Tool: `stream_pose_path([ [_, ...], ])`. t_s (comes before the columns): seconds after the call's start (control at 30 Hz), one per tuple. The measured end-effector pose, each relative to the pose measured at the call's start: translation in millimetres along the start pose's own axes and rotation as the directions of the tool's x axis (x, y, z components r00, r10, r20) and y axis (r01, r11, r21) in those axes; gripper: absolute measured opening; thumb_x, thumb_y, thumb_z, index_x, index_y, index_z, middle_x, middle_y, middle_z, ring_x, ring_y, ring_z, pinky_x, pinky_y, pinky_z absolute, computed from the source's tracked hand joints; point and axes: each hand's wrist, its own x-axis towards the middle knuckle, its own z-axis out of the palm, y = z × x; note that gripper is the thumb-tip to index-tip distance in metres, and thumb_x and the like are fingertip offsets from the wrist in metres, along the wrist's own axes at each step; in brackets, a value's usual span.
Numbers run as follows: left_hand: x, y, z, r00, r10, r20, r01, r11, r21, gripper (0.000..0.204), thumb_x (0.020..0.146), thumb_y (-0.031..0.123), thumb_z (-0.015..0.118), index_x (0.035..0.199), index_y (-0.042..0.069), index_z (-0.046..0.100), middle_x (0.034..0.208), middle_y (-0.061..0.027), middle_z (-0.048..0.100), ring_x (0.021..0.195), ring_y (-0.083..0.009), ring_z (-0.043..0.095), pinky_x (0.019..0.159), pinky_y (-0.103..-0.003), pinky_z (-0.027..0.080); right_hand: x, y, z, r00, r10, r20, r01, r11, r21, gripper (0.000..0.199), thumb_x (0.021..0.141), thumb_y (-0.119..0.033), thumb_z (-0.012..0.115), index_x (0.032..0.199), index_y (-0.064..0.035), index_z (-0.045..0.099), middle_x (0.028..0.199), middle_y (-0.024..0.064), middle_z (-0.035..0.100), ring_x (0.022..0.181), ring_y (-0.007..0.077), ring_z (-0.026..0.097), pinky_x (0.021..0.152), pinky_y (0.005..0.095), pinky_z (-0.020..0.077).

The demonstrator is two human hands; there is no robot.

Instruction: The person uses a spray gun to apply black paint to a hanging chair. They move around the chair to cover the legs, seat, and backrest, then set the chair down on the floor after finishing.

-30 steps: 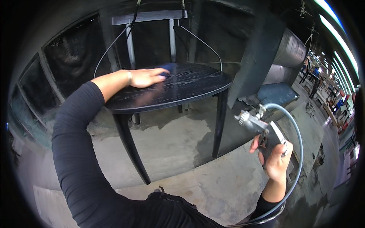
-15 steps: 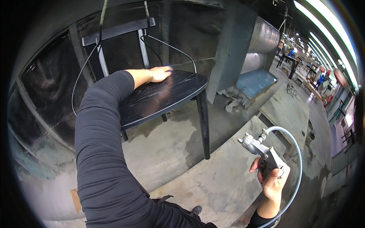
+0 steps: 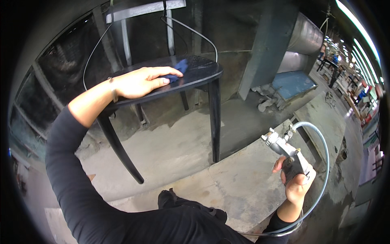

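A black wooden chair (image 3: 203, 73) hangs from thin wires in front of me, its seat at chest height. My left hand (image 3: 140, 81) lies flat on the seat, fingers pressing a dark blue cloth (image 3: 178, 68) against the surface. My right hand (image 3: 295, 183) is low at the right, wrapped around the grip of a metal spray gun (image 3: 284, 148) whose nozzle points up and left, away from the chair. A pale blue hose (image 3: 323, 162) loops from the gun round behind my wrist.
The concrete floor (image 3: 195, 162) under the chair is stained grey. A grey pillar (image 3: 266, 49) and a metal duct (image 3: 302, 44) stand behind at the right, with a blue panel (image 3: 292, 83) at their foot. A workshop aisle runs along the far right.
My view has swung so the chair sits more central. The left hand now shows a blue cloth under its fingers. The right hand still holds the spray gun low at the right.
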Motion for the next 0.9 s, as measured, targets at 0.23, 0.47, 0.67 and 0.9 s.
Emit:
stream_pose_path([
  [0.23,-137,106,123,0.831,-0.236,-0.503,0.004,0.908,-0.418,0.030,0.102,0.014,0.055,0.126,-0.002,0.062,0.120,-0.0152,0.065,0.112,-0.0202,0.061,0.102,-0.035,0.047,-16,86,-42,0.974,0.137,0.180,-0.154,0.985,0.083,0.060,0.092,-0.020,0.080,0.142,0.0042,0.058,0.098,0.0147,0.073,0.074,0.0118,0.064,0.060,0.0229,0.0513],
  [0.47,-286,23,395,0.010,-0.946,-0.325,-0.299,0.308,-0.903,0.030,0.100,0.028,0.068,0.084,0.003,0.063,0.080,-0.0033,0.060,0.083,-0.0209,0.066,0.087,-0.032,0.053,-158,213,-7,0.652,0.746,0.133,-0.743,0.664,-0.081,0.030,0.101,-0.032,0.070,0.098,-0.0017,0.069,0.077,0.0024,0.069,0.063,0.0073,0.057,0.053,0.0252,0.0445],
  [0.67,-391,-57,502,-0.137,-0.991,-0.003,-0.472,0.068,-0.879,0.051,0.093,0.009,0.059,0.143,0.006,0.048,0.140,-0.0114,0.058,0.115,-0.0263,0.064,0.103,-0.045,0.052,-212,202,30,0.698,0.693,0.183,-0.705,0.709,0.003,0.035,0.102,-0.030,0.068,0.106,0.0046,0.069,0.080,0.0027,0.066,0.075,0.0112,0.063,0.069,0.0280,0.0512],
  [0.9,-389,-109,462,0.306,-0.936,-0.174,-0.598,-0.046,-0.800,0.066,0.086,0.005,0.051,0.149,0.012,0.035,0.150,-0.0127,0.054,0.113,-0.0326,0.065,0.101,-0.050,0.055,-153,112,97,0.959,0.050,0.278,-0.158,0.912,0.379,0.051,0.095,-0.022,0.078,0.135,0.0057,0.063,0.091,0.0070,0.070,0.077,0.0115,0.065,0.073,0.0270,0.0539],
])
